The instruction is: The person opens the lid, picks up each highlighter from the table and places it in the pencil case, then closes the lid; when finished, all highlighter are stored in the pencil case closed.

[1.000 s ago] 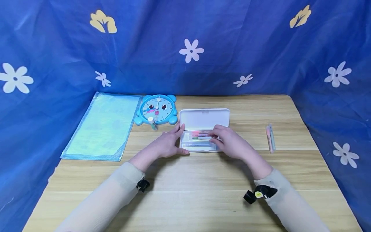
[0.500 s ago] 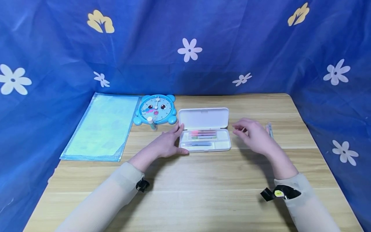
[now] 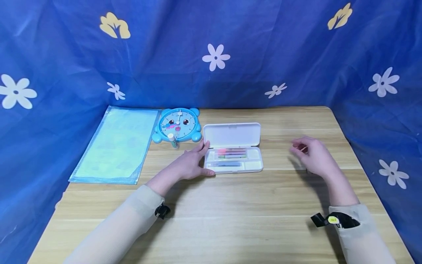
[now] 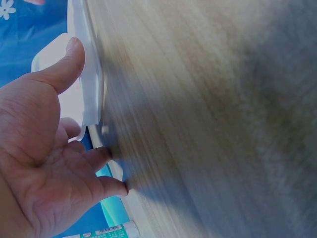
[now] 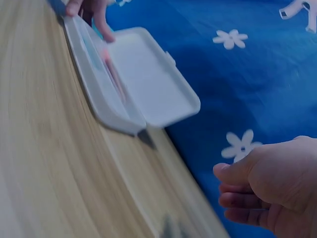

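A white pencil case (image 3: 252,165) lies with its lid raised, holding several coloured pens (image 3: 231,153) and a blue pen (image 3: 225,164) in its front compartment. My left hand (image 3: 191,163) holds the case's left end, thumb along the front edge and index finger by the hinge. The left wrist view shows other fingertips (image 4: 119,187) down at the table. Right of the case, my right hand (image 3: 313,156) is over the spot where two pens lay, hiding them. In the right wrist view its fingers (image 5: 242,201) hang loosely curled with nothing seen between them.
A blue clock with a cartoon face (image 3: 178,124) lies behind my left hand, a white-capped glue stick (image 3: 173,140) at its front edge. Farther left is a light-blue mesh folder (image 3: 115,145). A blue flowered cloth (image 3: 247,84) hangs behind the wooden table (image 3: 237,220).
My right hand has left the pencil case and moved right, over the two pens. My left hand has stayed at the case's left end.
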`<control>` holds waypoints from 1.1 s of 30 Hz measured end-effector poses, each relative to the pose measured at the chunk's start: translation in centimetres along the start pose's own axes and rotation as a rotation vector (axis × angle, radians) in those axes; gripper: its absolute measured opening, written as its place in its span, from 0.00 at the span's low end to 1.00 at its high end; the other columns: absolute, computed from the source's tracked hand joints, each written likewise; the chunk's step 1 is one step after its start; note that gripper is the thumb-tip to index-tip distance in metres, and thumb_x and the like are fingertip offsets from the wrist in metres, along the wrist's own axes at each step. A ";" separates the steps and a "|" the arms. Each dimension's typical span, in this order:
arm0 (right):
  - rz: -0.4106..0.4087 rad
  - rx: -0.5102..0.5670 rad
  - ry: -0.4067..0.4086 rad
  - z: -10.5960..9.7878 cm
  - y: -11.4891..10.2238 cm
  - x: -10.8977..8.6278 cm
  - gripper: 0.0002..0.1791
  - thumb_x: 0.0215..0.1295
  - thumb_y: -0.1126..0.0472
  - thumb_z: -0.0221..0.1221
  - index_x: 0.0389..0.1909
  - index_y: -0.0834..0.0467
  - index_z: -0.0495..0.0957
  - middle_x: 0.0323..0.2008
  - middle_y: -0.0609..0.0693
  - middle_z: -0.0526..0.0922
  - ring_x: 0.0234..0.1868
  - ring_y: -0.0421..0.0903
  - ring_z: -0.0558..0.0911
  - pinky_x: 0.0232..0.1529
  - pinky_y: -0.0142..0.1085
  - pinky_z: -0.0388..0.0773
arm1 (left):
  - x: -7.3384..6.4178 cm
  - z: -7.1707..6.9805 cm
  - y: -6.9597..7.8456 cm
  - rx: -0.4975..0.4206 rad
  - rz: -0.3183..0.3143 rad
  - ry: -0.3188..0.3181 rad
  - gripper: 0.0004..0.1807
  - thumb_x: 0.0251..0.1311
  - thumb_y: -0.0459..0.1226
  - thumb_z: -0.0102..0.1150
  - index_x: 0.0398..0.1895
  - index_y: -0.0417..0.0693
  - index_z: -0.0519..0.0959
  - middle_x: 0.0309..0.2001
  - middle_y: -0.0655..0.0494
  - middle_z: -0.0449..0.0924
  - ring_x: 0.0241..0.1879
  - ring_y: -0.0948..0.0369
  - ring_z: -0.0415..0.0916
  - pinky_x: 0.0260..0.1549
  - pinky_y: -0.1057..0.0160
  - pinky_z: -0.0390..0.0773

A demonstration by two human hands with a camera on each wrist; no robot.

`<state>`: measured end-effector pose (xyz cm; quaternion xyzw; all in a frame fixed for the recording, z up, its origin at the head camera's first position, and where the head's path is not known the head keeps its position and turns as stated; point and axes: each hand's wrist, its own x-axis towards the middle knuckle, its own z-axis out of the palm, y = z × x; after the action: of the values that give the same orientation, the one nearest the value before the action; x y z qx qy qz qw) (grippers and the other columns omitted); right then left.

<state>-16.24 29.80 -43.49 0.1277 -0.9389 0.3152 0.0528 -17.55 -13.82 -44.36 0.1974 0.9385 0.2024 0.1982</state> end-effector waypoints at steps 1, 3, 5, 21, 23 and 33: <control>0.018 -0.006 0.001 -0.1 0.3 -0.2 0.14 0.74 0.63 0.66 0.52 0.69 0.85 0.40 0.57 0.87 0.37 0.53 0.86 0.40 0.48 0.82 | 0.0 0.0 0.0 -0.001 -0.001 -0.001 0.67 0.57 0.62 0.75 0.87 0.50 0.41 0.86 0.47 0.30 0.81 0.43 0.47 0.74 0.30 0.49; 0.053 -0.020 0.003 -0.3 1.0 -0.6 0.16 0.74 0.62 0.66 0.53 0.70 0.85 0.39 0.59 0.88 0.37 0.54 0.86 0.42 0.51 0.82 | 0.0 0.1 0.1 -0.001 -0.003 0.000 0.67 0.57 0.62 0.75 0.87 0.50 0.41 0.86 0.48 0.30 0.81 0.44 0.48 0.74 0.30 0.49; 0.083 -0.036 0.009 -0.3 1.6 -0.9 0.16 0.74 0.61 0.66 0.53 0.71 0.84 0.39 0.60 0.88 0.38 0.55 0.86 0.42 0.52 0.81 | 0.0 0.1 0.1 -0.003 -0.001 0.002 0.67 0.57 0.62 0.75 0.87 0.50 0.41 0.86 0.48 0.30 0.81 0.44 0.48 0.74 0.29 0.49; 0.200 -0.166 0.092 0.2 4.2 -1.7 0.09 0.67 0.64 0.70 0.35 0.68 0.87 0.27 0.56 0.86 0.33 0.56 0.83 0.37 0.52 0.78 | 0.1 0.1 0.0 -0.002 -0.008 -0.006 0.67 0.57 0.63 0.74 0.87 0.51 0.40 0.86 0.48 0.29 0.82 0.44 0.46 0.74 0.30 0.47; 0.211 -0.168 0.093 0.4 4.2 -1.7 0.09 0.66 0.64 0.70 0.35 0.68 0.87 0.26 0.55 0.85 0.32 0.56 0.83 0.37 0.52 0.78 | 0.1 0.1 0.1 -0.003 -0.006 -0.007 0.67 0.57 0.62 0.74 0.87 0.51 0.40 0.86 0.48 0.29 0.82 0.44 0.45 0.74 0.29 0.47; 0.273 -0.161 0.058 1.3 3.8 -1.6 0.10 0.66 0.63 0.70 0.34 0.69 0.86 0.27 0.57 0.85 0.33 0.58 0.83 0.39 0.56 0.80 | 0.1 0.2 -0.1 0.000 -0.002 -0.002 0.67 0.58 0.63 0.74 0.87 0.51 0.40 0.86 0.47 0.29 0.81 0.43 0.48 0.74 0.29 0.49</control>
<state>-15.79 32.27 -47.05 -0.0148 -0.9679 0.2467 0.0469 -17.61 -13.79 -44.58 0.1967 0.9384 0.2021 0.1996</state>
